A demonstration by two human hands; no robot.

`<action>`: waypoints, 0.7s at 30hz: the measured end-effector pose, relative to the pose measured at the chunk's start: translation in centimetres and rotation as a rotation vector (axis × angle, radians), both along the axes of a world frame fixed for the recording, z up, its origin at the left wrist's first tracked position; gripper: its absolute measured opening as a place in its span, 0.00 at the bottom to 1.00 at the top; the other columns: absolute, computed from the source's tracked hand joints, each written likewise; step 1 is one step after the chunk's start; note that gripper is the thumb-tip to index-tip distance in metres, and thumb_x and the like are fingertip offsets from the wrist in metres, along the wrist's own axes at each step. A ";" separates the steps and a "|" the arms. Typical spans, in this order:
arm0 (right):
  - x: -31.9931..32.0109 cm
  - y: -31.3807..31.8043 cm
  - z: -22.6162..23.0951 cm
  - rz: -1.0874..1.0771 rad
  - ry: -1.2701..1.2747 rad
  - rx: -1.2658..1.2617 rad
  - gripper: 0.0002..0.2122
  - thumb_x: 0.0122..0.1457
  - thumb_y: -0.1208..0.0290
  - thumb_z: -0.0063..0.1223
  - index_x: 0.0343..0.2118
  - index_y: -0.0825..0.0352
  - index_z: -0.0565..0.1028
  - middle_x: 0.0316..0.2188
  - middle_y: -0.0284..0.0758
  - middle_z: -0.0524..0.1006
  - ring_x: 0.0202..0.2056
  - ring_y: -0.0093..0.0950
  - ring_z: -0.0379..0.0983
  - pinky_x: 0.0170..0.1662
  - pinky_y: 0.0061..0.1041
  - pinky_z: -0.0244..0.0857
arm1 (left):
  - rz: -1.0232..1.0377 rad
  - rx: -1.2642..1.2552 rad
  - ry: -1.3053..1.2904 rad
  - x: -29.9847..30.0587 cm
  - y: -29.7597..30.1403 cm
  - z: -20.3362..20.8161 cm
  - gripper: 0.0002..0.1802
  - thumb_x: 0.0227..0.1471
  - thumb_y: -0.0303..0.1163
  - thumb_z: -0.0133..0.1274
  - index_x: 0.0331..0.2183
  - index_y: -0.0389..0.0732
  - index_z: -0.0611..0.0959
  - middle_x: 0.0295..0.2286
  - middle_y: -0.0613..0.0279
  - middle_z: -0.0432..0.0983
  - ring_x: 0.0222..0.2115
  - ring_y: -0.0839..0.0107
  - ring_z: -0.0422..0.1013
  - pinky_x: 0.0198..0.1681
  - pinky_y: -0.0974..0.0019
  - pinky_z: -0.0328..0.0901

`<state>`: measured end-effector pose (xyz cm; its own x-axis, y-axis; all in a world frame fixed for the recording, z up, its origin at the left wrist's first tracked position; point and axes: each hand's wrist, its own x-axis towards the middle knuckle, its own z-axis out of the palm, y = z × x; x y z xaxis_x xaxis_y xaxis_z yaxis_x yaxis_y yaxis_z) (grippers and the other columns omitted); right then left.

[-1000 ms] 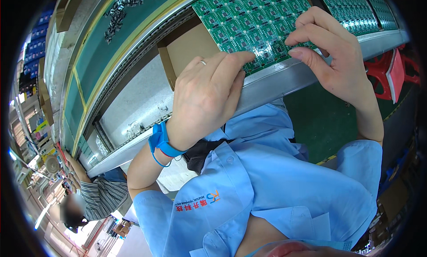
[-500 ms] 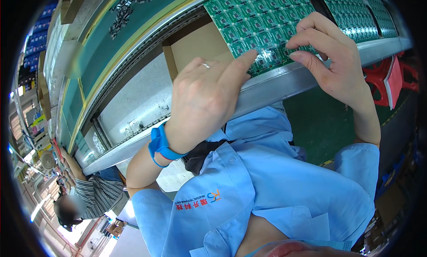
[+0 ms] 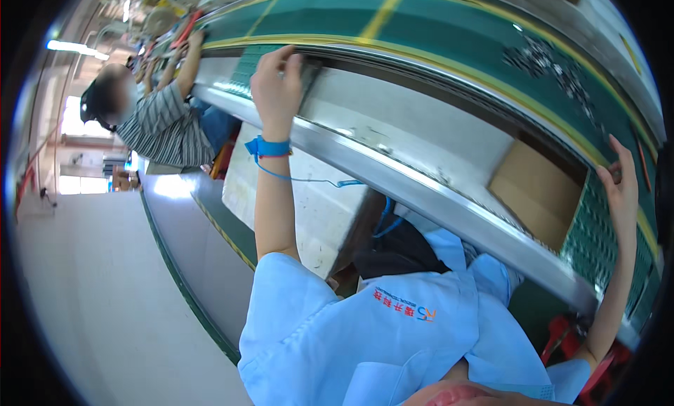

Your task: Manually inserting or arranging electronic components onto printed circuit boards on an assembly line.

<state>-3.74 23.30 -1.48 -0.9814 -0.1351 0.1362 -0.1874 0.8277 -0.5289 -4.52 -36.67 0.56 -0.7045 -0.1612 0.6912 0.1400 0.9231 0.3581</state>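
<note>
Conveyor line [image 3: 421, 202]: view swung leftward. Right circuit-board panel [image 3: 590, 230] lies beside the cardboard box [image 3: 540, 188]; left circuit-board panel [image 3: 246, 65] sits far along. Left hand [image 3: 277, 90] has moved to the latter — work apparently shifting there; grasp cannot be told. Right hand [image 3: 619, 185]: fingers parted, seemingly empty — near black parts [image 3: 537, 60].

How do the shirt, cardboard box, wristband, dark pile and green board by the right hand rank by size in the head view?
1. Shirt
2. Box and green board: too alike to rank, the board being partly hidden
3. Dark pile
4. Wristband
</note>
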 end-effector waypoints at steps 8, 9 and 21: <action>-12.8 -5.1 -2.8 0.078 0.130 0.156 0.26 0.62 0.66 0.56 0.62 0.63 0.66 0.49 0.39 0.69 0.41 0.32 0.68 0.48 0.27 0.64 | 0.617 0.181 -0.127 0.1 -29.1 -6.0 0.27 0.62 0.49 0.48 0.55 0.41 0.77 0.50 0.52 0.76 0.48 0.55 0.75 0.51 0.58 0.66; -13.7 -5.4 -3.4 0.087 0.143 0.156 0.26 0.62 0.66 0.56 0.62 0.63 0.66 0.49 0.39 0.69 0.41 0.32 0.68 0.48 0.27 0.64 | 0.626 0.186 -0.115 -0.2 -30.1 -6.4 0.27 0.62 0.49 0.48 0.55 0.41 0.77 0.50 0.52 0.76 0.48 0.55 0.75 0.51 0.58 0.66; -17.6 -10.9 -3.0 0.253 0.233 0.049 0.06 0.61 0.78 0.52 0.40 0.70 0.73 0.38 0.39 0.74 0.42 0.39 0.74 0.45 0.28 0.66 | 0.601 0.200 -0.405 -0.8 -28.7 -6.9 0.29 0.64 0.56 0.38 0.48 0.47 0.82 0.40 0.54 0.83 0.49 0.56 0.75 0.61 0.39 0.47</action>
